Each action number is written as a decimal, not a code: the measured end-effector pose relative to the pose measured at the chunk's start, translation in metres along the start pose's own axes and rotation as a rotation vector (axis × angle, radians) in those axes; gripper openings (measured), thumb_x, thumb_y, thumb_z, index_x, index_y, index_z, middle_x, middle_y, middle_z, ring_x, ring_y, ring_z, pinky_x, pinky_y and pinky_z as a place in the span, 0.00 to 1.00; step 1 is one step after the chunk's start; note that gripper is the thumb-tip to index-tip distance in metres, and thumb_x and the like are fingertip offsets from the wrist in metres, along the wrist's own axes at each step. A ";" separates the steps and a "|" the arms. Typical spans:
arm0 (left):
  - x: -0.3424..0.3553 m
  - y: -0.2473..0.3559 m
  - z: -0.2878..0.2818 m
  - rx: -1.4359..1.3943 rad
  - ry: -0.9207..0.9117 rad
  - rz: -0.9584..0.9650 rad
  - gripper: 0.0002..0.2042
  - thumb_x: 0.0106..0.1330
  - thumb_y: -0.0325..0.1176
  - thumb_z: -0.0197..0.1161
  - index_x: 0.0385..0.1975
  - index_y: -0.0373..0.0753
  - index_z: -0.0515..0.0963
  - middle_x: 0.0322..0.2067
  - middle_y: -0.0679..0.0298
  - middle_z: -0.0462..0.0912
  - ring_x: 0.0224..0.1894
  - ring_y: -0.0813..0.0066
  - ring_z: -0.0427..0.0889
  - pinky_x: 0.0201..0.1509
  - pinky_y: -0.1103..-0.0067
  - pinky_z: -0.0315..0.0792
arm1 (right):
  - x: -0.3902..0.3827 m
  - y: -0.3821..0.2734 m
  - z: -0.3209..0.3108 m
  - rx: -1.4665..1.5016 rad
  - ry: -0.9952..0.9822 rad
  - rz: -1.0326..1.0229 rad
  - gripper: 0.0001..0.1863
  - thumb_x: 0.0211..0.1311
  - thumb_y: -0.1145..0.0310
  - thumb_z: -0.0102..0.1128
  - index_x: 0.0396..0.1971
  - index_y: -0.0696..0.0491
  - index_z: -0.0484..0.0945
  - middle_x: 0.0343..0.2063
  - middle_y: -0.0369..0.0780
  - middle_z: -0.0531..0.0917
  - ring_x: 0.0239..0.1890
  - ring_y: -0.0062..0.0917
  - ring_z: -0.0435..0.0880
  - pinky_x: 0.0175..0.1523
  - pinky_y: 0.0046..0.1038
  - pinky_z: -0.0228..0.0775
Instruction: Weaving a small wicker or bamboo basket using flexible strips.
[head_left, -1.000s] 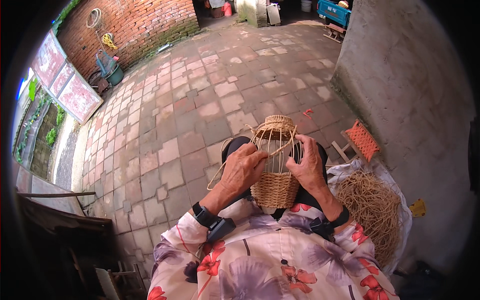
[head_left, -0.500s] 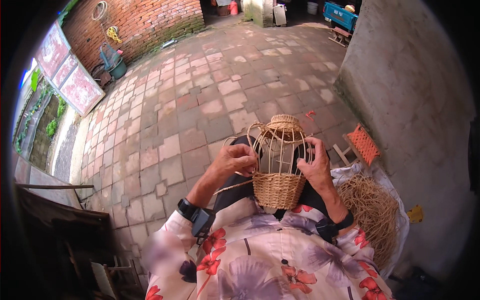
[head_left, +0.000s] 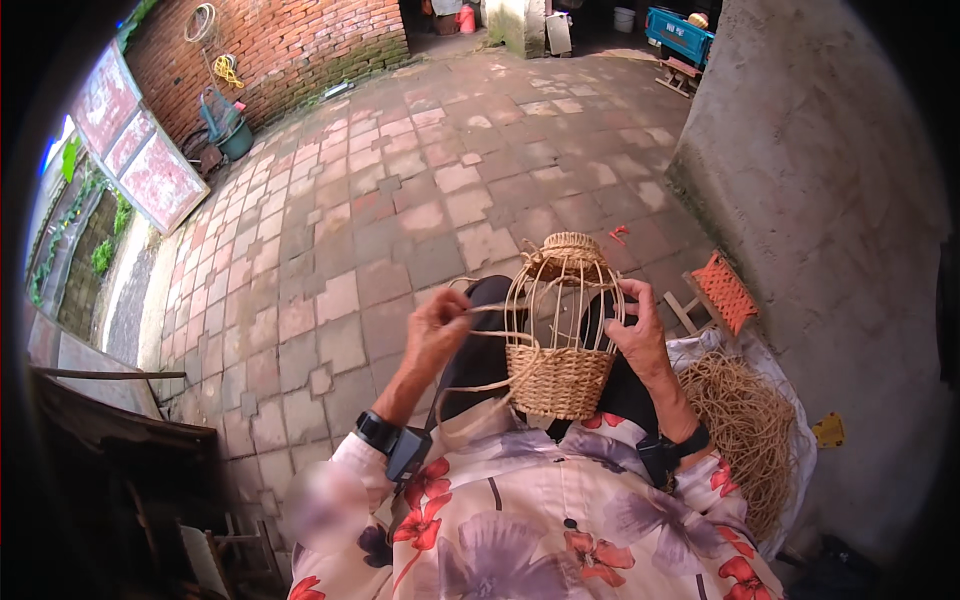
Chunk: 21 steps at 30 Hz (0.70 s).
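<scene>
A half-woven basket (head_left: 560, 385) sits between my knees, its lower part tightly woven, with bare upright stakes rising to a woven ring (head_left: 572, 243) at the top. My left hand (head_left: 436, 325) is out to the left of the basket, fingers pinched on a pale cord (head_left: 483, 308) that runs toward the stakes; loops of cord hang below it. My right hand (head_left: 632, 315) grips the stakes on the basket's right side with thumb and fingers.
A white sack (head_left: 805, 440) holding loose cord (head_left: 735, 430) lies at my right, beside an orange woven seat (head_left: 722, 288) and a plaster wall (head_left: 820, 200). Paving (head_left: 350, 230) stretches ahead to a brick wall (head_left: 270, 50), blue cart (head_left: 678, 35) and rusty metal gate (head_left: 130, 140).
My left hand has moved away from the basket to the left, drawing cord with it. My right hand has shifted slightly right and stays on the stakes.
</scene>
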<state>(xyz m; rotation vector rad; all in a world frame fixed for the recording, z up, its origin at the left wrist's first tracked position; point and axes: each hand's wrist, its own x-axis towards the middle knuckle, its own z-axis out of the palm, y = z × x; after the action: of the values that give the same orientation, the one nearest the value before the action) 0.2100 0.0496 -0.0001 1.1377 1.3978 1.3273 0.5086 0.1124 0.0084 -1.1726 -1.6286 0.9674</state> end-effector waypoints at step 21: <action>-0.003 -0.050 -0.076 0.558 0.111 0.131 0.13 0.69 0.37 0.54 0.32 0.34 0.80 0.25 0.57 0.80 0.27 0.68 0.78 0.32 0.75 0.72 | -0.001 0.005 -0.005 0.016 -0.029 0.040 0.28 0.47 0.75 0.59 0.52 0.57 0.65 0.49 0.41 0.72 0.44 0.26 0.74 0.43 0.28 0.75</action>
<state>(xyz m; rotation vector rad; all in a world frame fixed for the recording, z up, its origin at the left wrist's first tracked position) 0.1334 0.0307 -0.0464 1.5576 1.8721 1.1291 0.5149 0.1134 0.0048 -1.1896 -1.6224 1.0256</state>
